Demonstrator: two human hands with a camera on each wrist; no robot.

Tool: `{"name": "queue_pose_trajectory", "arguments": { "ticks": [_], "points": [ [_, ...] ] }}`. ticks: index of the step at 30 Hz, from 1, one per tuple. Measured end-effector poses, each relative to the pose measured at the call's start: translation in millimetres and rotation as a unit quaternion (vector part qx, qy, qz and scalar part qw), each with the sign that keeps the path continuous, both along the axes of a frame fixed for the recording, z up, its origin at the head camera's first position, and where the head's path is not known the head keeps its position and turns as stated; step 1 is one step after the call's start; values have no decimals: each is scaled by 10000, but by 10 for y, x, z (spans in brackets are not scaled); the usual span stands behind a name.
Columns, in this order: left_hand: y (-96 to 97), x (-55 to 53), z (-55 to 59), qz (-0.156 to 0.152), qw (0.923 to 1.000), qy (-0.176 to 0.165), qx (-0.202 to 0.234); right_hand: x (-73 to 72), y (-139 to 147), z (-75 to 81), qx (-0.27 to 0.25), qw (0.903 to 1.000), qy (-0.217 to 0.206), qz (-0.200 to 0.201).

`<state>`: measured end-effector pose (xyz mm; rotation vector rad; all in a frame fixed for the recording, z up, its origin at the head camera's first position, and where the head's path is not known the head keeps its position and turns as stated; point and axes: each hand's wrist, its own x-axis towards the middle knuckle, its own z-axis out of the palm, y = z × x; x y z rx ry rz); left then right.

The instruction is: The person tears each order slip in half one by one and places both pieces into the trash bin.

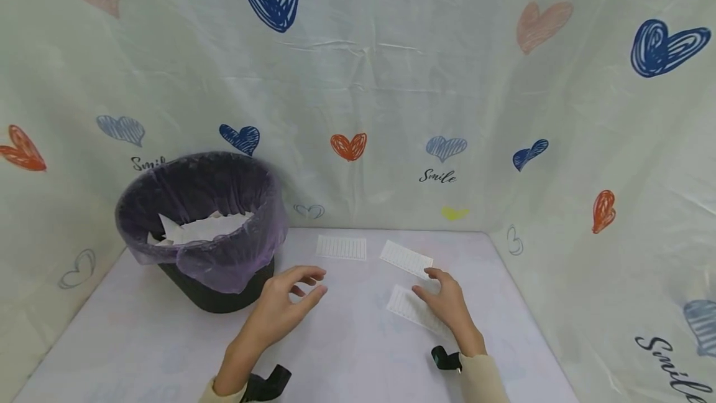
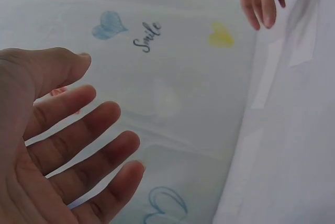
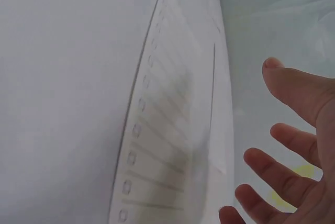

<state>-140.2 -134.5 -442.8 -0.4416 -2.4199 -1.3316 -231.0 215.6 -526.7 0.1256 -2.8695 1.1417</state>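
Three white paper sheets with printed lines lie on the table: one sheet at the back middle, a second sheet to its right, and a third sheet nearer the front. My right hand hovers over the third sheet, fingers spread and holding nothing. In the right wrist view, a lined sheet with a column of small boxes lies beside that hand. My left hand is in the air right of the bin, its fingers loosely bent and apart, with nothing in them.
A dark bin with a purple plastic liner stands at the table's left. White paper pieces lie inside it. A pale curtain printed with hearts surrounds the white table at the back and sides.
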Motion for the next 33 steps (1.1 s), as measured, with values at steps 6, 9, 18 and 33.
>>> {"name": "queue_pose_trajectory", "arguments": {
  "ticks": [6, 9, 18, 33],
  "points": [
    [127, -18, -107, -132, 9977, -585, 314, 106, 152, -82, 235, 9996, -151, -64],
    [190, -36, -171, -237, 9970, -678, 279, 153, 184, -125, 284, 9995, -129, -57],
    [355, -40, -335, -355, 9953, -875, 227, 172, 158, -167, 400, 9990, -186, 14],
    [547, -84, -546, -687, 9904, -1183, 187, 87, -93, -241, -42, 9994, -283, 184]
  ]
}}
